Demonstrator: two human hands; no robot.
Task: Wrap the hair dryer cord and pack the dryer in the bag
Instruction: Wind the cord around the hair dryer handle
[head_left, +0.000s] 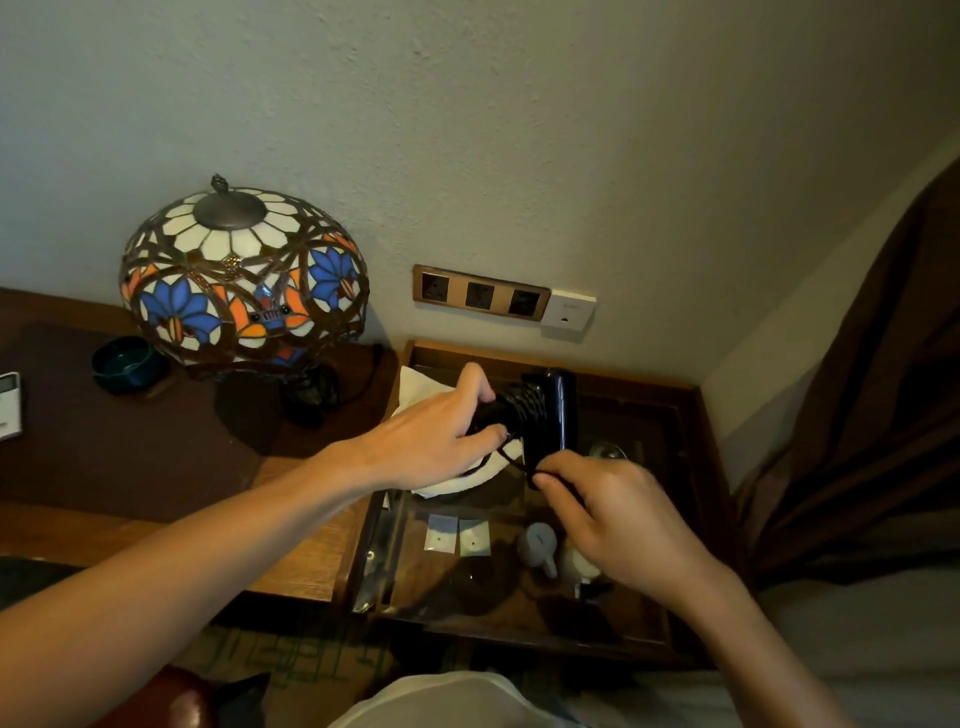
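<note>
1. A remote (9, 402) lies at the far left edge of the desk (119, 457), near a dark bowl (123, 362).
2. A stained-glass lamp (244, 275) stands by the wall.
3. The left hand (431, 431) grips the dryer (545, 410) by its handle, where the cord (522, 408) is coiled, above a white bag (447, 467).
4. The right hand (618, 514) pinches the loose cord end below the dryer.
5. Sockets (480, 293) sit on the wall behind.

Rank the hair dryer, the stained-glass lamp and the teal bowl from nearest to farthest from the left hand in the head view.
1. Hair dryer: gripped by the left hand, over the tray.
2. Stained-glass lamp: up and to the left, on the desk.
3. Teal bowl: far left, beyond the lamp.
</note>
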